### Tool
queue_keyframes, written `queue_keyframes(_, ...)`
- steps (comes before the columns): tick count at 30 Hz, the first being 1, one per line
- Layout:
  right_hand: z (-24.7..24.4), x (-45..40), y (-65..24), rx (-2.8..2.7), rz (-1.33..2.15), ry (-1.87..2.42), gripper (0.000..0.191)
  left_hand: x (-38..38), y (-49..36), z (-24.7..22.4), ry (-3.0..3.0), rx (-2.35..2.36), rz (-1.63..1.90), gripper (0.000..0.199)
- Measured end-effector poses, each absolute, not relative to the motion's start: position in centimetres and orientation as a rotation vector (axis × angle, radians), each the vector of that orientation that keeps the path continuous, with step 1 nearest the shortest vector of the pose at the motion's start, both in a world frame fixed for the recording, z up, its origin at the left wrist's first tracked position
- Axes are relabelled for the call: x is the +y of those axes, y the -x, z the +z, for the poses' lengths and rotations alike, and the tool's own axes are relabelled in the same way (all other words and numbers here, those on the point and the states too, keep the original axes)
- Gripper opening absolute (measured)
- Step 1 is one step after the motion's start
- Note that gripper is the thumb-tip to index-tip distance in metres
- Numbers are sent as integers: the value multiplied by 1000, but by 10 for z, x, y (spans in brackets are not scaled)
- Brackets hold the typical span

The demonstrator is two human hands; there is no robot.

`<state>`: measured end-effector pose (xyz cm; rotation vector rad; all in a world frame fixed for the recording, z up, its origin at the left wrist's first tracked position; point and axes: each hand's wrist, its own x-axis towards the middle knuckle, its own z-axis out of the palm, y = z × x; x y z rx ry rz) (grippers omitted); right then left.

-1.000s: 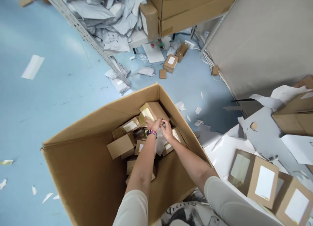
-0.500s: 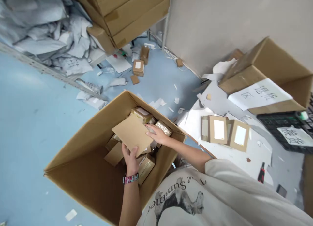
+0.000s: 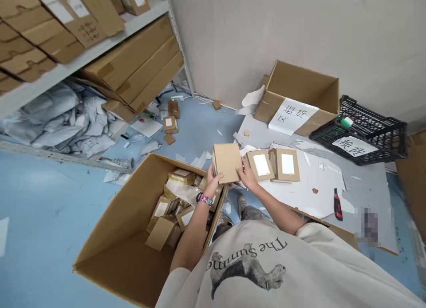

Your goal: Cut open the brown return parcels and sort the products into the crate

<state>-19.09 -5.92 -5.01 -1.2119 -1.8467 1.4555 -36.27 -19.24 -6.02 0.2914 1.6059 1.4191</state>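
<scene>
left grip (image 3: 213, 183) and right grip (image 3: 247, 175) clasp a small cardboard box (image 3: 227, 160); labelled boxes (image 3: 261, 164) lie nearby

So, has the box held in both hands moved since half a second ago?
Yes: judged against the large open carton, the held box has moved from above its inside out towards the table.

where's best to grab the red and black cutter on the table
The cutter is probably best gripped around its thick red-and-black handle, the right hand coming from the near side: it lies flat, wider end near, narrow end pointing away.
</scene>
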Motion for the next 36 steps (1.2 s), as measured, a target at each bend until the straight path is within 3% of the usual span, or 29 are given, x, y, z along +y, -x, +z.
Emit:
queue_keyframes(9, -98, -22, 136, -2315, 1367, 1303, 76, -137, 343, -106, -208, 1576, 1159, 118)
queue_keyframes(16, -96, 23, 52, -2334, 1041, 1155, 52, -130, 351, -121, -350, 1791, 1005, 89)
queue_keyframes(19, -95, 66, -7, -2131, 772, 1474, 60, -124, 350, -123, -449, 1833, 991, 84)
queue_keyframes(21, -99, 87, -40, -1994, 731, 1718, 76, -121, 349, -122, -503, 1878, 975, 84)
queue_keyframes(27, -116, 89, -61, -1633, 1182, 1978, 114, -93, 342, -109, -698, 2113, 850, 89)
queue_keyframes(36, -118, 57, -50, -1538, 1166, 2017, 107, -88, 263, -77, -1456, 2229, 315, 108)
